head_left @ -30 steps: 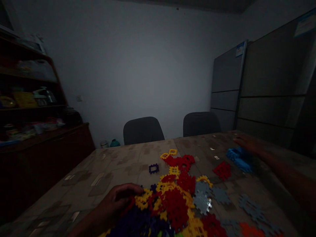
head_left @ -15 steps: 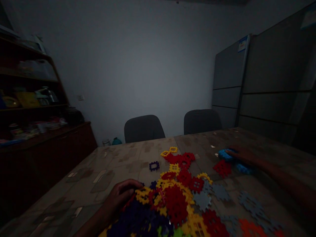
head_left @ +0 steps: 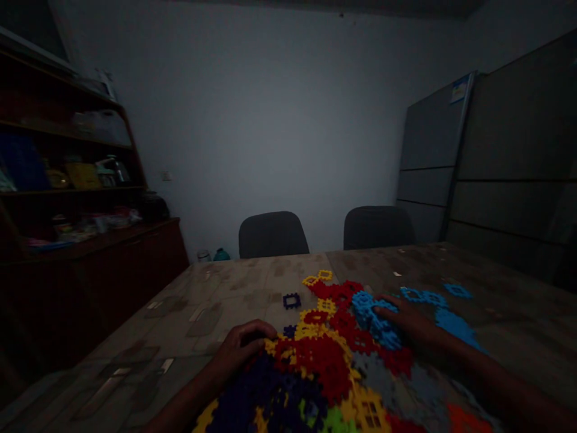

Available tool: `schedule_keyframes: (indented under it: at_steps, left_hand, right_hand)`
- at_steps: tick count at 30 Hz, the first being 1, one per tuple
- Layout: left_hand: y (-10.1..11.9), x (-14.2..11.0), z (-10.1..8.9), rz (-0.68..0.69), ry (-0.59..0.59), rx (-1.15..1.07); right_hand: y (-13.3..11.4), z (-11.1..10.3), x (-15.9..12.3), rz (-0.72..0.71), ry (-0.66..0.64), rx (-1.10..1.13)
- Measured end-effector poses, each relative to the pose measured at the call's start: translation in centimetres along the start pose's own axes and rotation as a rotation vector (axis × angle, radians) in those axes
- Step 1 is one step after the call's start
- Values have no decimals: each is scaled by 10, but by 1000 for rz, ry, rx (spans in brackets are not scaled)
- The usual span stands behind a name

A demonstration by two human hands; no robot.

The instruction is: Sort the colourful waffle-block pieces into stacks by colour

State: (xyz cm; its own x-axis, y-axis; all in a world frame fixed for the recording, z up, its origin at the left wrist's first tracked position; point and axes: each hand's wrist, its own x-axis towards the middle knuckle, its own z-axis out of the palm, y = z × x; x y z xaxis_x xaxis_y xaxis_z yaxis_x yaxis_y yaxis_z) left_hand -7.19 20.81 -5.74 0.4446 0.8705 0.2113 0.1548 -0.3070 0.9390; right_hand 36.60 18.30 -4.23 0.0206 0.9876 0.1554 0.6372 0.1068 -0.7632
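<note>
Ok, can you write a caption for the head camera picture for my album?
Right hand grasping blue notched tiles, left hand at the edge of a multicoloured tile heap.

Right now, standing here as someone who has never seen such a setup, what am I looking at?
There is no machine: these are a person's two bare hands, seen by a camera worn on the head, looking forward and down. On the table lie toothed flat pieces: red pieces, yellow pieces, dark purple pieces and grey pieces, among others. The left hand is cupped at the pile's left edge; whether it holds anything, I cannot tell. The right hand grips a bunch of blue pieces. Two dark chairs stand beyond.
</note>
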Motion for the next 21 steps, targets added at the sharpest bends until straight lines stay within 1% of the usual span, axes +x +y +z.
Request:
schedule_keyframes:
  at_steps: [5,9,11,13,14,15,16,17,19,21]
  left_hand:
    - [-3,2,2,31,-11,-4]
    - [-2,2,2,23,-1,-22]
    - [-1,1,3,14,7,-39]
    - [0,-1,2,0,16,-63]
    - [1,-2,2,-10,26,-78]
    - [1,-3,2,-23,39,-93]
    - [1,-4,2,-36,55,-108]
    - [1,-4,2,-48,70,-120]
    - [0,-5,2,-65,90,-131]
    - [0,-4,3,-69,93,-124]
  right_hand:
    - [-43,43,-11,-47,-226,127]
    - [-92,75,-38,-139,-358,191]
    - [-119,84,-52,-224,-460,205]
    - [-141,89,-58,-385,-574,167]
    - [-148,91,-56,-464,-586,125]
    - [-151,92,-50,-523,-564,74]
    - [-152,93,-39,-557,-507,18]
    - [-149,93,-24,-549,-436,-28]
    - [-138,89,13,-479,-322,-100]
    - [-123,81,52,-401,-238,-187]
